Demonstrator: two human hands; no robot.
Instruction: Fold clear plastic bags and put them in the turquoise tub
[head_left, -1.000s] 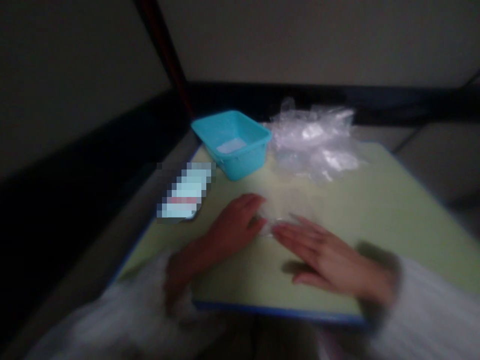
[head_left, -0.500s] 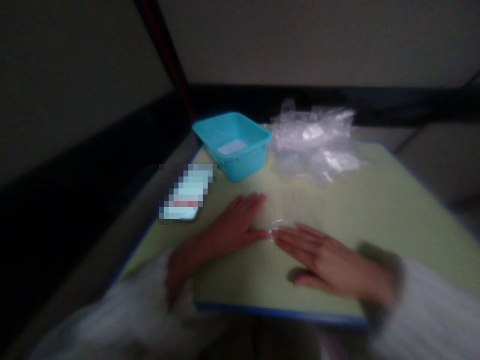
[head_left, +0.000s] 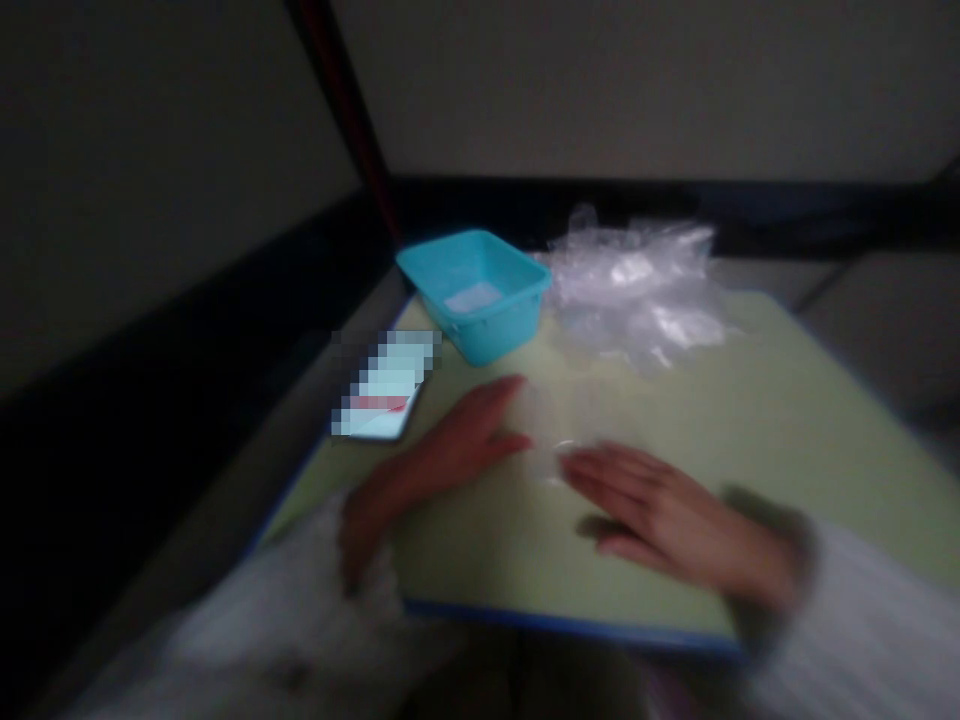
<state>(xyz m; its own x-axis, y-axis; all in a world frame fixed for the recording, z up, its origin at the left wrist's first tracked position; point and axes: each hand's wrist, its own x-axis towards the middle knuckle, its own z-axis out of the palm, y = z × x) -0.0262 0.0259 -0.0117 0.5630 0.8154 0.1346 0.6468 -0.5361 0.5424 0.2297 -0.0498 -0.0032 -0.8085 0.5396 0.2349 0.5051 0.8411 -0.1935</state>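
Observation:
A clear plastic bag [head_left: 566,425] lies flat on the yellow-green table [head_left: 487,550], faint against its surface. My left hand [head_left: 469,435] is at the bag's left edge, thumb apart from the fingers, nothing visible in its grasp. On the other side, the fingertips of my right hand [head_left: 652,510] rest at the bag's lower right part, with the fingers stretched out and the thumb apart. The picture is dim and blurred, so exact contact with the bag is hard to tell.
A turquoise basket [head_left: 502,335] with something whitish inside stands at the back left. Right of it lies a heap of clear plastic bags [head_left: 637,290]. A phone [head_left: 386,390] with a lit, pixelated screen lies near the left edge. Walls stand behind the table.
My left hand's thumb has moved up and away from the right fingertips, so the gap between the hands is wider. The whole view has shifted slightly.

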